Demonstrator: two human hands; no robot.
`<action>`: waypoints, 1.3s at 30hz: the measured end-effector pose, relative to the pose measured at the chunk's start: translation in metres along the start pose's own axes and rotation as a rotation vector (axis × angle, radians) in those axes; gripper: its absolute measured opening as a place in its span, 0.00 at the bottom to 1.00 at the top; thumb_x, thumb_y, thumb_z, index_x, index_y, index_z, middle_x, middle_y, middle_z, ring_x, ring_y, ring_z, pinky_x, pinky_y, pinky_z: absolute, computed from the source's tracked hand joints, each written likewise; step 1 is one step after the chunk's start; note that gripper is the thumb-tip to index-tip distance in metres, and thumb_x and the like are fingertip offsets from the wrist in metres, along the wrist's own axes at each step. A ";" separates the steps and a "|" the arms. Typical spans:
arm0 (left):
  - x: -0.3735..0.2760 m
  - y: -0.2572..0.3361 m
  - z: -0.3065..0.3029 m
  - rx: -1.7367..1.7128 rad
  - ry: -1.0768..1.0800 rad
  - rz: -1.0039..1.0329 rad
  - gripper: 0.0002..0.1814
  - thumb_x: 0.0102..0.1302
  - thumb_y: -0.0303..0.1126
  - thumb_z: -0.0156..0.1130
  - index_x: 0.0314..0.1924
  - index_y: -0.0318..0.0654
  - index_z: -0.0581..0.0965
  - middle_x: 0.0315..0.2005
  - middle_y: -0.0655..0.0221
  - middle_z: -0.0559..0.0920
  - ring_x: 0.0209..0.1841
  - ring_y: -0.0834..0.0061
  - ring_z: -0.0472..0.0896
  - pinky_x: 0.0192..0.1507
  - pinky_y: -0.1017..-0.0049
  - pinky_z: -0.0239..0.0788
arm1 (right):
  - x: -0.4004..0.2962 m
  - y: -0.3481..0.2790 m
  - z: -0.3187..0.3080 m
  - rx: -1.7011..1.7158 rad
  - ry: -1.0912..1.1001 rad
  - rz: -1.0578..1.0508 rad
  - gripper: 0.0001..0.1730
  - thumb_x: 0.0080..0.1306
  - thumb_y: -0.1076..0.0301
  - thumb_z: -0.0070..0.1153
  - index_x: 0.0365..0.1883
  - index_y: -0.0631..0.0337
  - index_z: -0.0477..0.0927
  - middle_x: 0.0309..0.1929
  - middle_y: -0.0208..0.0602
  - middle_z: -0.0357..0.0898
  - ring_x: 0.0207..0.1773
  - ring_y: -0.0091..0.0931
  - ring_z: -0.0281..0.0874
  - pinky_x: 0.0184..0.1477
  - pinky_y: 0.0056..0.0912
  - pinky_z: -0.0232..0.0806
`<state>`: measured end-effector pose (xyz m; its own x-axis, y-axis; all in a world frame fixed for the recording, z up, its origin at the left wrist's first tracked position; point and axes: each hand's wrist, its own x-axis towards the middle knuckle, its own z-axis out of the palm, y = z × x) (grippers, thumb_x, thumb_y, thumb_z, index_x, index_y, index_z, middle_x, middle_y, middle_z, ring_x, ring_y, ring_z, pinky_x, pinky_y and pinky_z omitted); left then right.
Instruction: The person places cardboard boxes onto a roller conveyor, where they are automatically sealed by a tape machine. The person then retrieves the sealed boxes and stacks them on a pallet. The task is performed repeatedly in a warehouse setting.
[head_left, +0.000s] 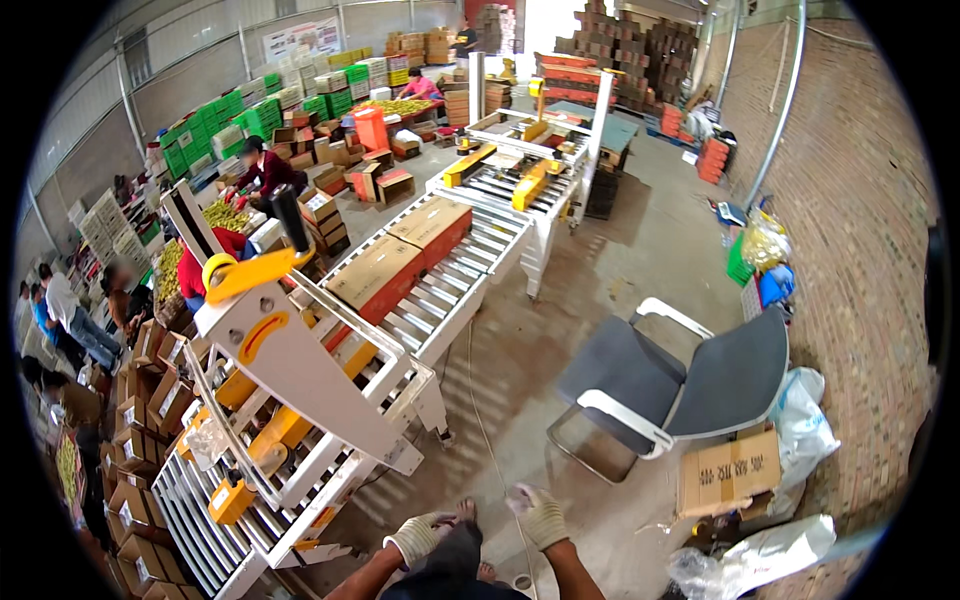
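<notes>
My left hand (414, 537), in a cream knitted glove, is held over my leg with its fingers loosely spread. My right hand (541, 516), gloved alike, hangs above the concrete floor with its fingers slightly bent. I see nothing held in either hand. To the left of my left hand stands a carton-sealing machine (300, 367) with a white arm, a yellow crank and a roller bed (206, 517). Beyond it, two closed cardboard cartons with orange-red sides, a nearer carton (379, 274) and a farther carton (433, 225), sit end to end on a roller conveyor (431, 304).
A second sealing machine (525, 176) joins the conveyor's far end. An office chair (660, 379) and an open carton (729, 469) stand right. A cable (480, 420) crosses the floor. Open cartons (139, 450) crowd the left, where several people work by fruit piles (225, 216).
</notes>
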<state>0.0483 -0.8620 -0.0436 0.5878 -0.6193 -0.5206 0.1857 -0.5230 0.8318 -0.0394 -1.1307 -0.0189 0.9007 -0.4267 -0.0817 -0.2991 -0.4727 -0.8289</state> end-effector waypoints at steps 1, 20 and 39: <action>0.017 0.010 -0.005 -0.037 0.013 0.009 0.21 0.73 0.30 0.59 0.63 0.34 0.76 0.51 0.63 0.86 0.54 0.75 0.82 0.56 0.75 0.74 | 0.029 -0.009 0.007 0.010 -0.023 -0.044 0.28 0.64 0.54 0.62 0.57 0.63 0.80 0.53 0.54 0.82 0.58 0.49 0.77 0.61 0.48 0.68; 0.408 0.299 -0.251 -0.026 0.724 0.300 0.21 0.66 0.29 0.64 0.60 0.35 0.78 0.50 0.57 0.84 0.53 0.68 0.82 0.57 0.70 0.73 | 0.623 0.023 -0.016 0.125 -0.077 -0.007 0.38 0.67 0.65 0.64 0.70 0.74 0.63 0.68 0.59 0.69 0.69 0.41 0.71 0.69 0.38 0.65; 0.950 0.478 -0.518 0.677 0.813 -0.237 0.29 0.66 0.54 0.59 0.55 0.36 0.79 0.41 0.48 0.86 0.44 0.51 0.85 0.48 0.56 0.77 | 1.142 0.021 0.088 0.685 -0.038 0.269 0.45 0.64 0.60 0.69 0.70 0.73 0.58 0.58 0.49 0.76 0.58 0.33 0.74 0.61 0.38 0.69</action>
<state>1.1030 -1.3972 -0.0412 0.9865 -0.0172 -0.1631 0.0361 -0.9473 0.3182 1.0102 -1.5602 -0.1779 0.8380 -0.4268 -0.3399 -0.2590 0.2371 -0.9363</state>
